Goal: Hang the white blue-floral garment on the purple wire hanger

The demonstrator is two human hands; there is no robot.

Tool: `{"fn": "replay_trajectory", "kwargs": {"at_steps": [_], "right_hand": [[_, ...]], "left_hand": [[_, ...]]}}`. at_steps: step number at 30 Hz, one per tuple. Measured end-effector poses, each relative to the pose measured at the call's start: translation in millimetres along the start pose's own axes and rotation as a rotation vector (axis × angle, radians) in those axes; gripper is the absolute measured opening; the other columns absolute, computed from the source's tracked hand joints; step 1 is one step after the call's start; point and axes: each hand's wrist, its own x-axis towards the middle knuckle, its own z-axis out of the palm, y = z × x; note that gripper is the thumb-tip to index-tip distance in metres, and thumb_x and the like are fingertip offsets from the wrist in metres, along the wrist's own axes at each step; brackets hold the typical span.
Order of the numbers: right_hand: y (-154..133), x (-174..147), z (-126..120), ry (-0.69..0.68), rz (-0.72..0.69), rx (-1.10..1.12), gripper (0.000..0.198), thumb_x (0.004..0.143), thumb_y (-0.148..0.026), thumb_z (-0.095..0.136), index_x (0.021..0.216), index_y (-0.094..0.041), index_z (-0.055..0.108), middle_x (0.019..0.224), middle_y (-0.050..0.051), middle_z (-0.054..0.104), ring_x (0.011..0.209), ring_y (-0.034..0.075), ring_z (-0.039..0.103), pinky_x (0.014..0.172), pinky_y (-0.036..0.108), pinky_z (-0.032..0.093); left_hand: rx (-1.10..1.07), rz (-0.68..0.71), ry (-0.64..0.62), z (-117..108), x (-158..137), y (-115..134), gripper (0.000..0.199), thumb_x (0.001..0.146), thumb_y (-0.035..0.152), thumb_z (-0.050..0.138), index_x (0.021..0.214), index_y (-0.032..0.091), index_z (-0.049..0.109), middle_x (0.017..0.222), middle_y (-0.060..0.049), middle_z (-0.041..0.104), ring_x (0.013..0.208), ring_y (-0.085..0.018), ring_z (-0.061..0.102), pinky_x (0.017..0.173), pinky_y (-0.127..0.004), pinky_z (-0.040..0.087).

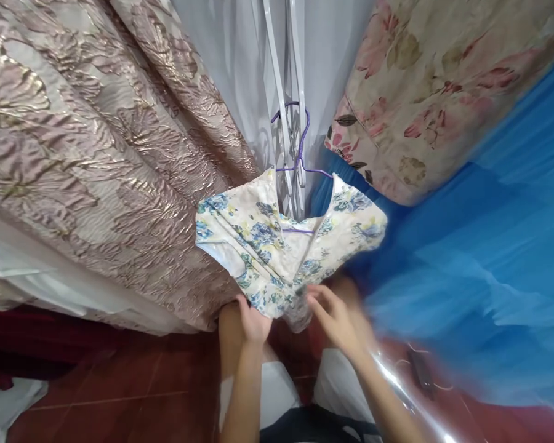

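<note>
A short white top (258, 234) with blue and yellow flowers and a crossed V-neck hangs on a purple wire hanger (302, 138) in front of me. My left hand (255, 321) is closed on its lower left edge, thumb in front and the other fingers hidden behind the cloth. At the lower right of the top, my right hand (336, 319) has its fingers loosely bent and apart, tips close to the fabric. The bottom edge between my hands looks greyish and smeared, so whether the fingertips touch it is unclear.
Pink-gold embossed fabric (133, 154) hangs at left, and floral cloth (425, 92) and blue fabric (471, 271) at right. White straps (297, 55) run behind the hanger. Below are red floor tiles (133, 394), with a dark object (420, 371) and thin cord at right.
</note>
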Motion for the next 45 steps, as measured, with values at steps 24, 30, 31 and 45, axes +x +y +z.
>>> {"fn": "replay_trajectory", "kwargs": {"at_steps": [24,30,31,45], "right_hand": [[-1.1,2.7,14.9,0.14,0.111,0.029,0.046,0.084,-0.056,0.066,0.057,-0.02,0.056,0.054,0.004,0.063,0.05,0.015,0.055,0.052,0.026,0.042],[-20.8,8.3,14.0,0.134,0.1,0.268,0.047,0.083,-0.058,0.068,0.057,-0.02,0.057,0.048,0.001,0.058,0.039,0.01,0.044,0.041,0.023,0.035],[-28.3,14.5,9.9,0.17,0.076,0.268,0.045,0.083,-0.054,0.069,0.058,-0.019,0.059,0.049,0.001,0.06,0.039,0.009,0.043,0.04,0.022,0.035],[-148.8,139.2,-4.4,0.213,-0.275,0.315,0.032,0.089,-0.028,0.064,0.06,-0.015,0.065,0.051,0.0,0.064,0.038,0.005,0.032,0.04,0.021,0.025]], "left_hand": [[0.885,0.814,0.123,24.3,-24.4,-58.5,0.03,0.093,0.022,0.063,0.123,0.017,0.06,0.114,-0.013,0.068,0.107,-0.024,0.068,0.091,-0.036,0.057],[0.809,0.624,-0.018,58.1,-10.9,-59.2,0.012,0.096,0.026,0.057,0.1,0.017,0.066,0.088,-0.008,0.072,0.082,-0.021,0.071,0.076,-0.031,0.057],[0.802,0.621,-0.047,62.5,-10.4,-59.1,0.014,0.097,0.025,0.056,0.104,0.018,0.066,0.092,-0.009,0.073,0.085,-0.021,0.072,0.078,-0.031,0.057],[0.981,0.607,-0.175,42.8,-11.5,-78.9,0.013,0.1,0.022,0.049,0.1,0.019,0.061,0.088,-0.008,0.071,0.082,-0.02,0.07,0.075,-0.028,0.055]]}}
